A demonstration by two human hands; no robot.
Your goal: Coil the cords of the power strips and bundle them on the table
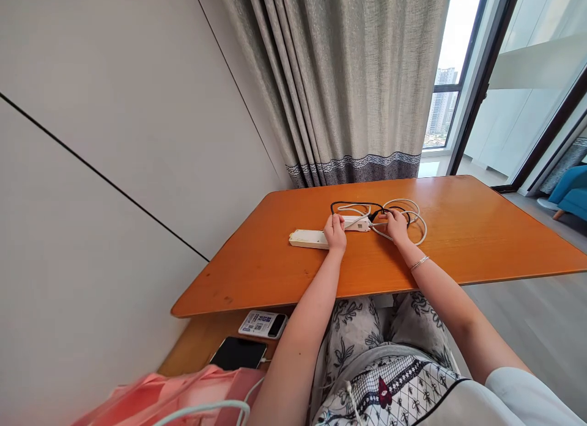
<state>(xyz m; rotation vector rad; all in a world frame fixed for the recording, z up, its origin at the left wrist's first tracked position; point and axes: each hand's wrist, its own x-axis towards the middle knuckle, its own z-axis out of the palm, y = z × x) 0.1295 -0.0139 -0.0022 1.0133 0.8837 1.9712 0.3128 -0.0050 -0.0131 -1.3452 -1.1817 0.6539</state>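
Two white power strips lie on the orange-brown table. The nearer power strip (308, 239) points left, its right end behind my left hand (335, 232). The other power strip (358, 224) sits just beyond, between my two hands. My left hand is closed, its fingers on the black cable (358, 203), which arches over to the right. My right hand (395, 225) is closed on the cables beside the black plug (375, 216); exactly which strands it grips is partly hidden. A loose coil of white cable (425, 230) spreads around and right of my right hand.
The wooden table (477, 230) meets a white wall at left and a grey curtain (362, 77) behind. Below its near edge, a lower wooden surface carries a black phone (238, 353), a white device with printed labels (257, 324) and a pink bag (183, 398).
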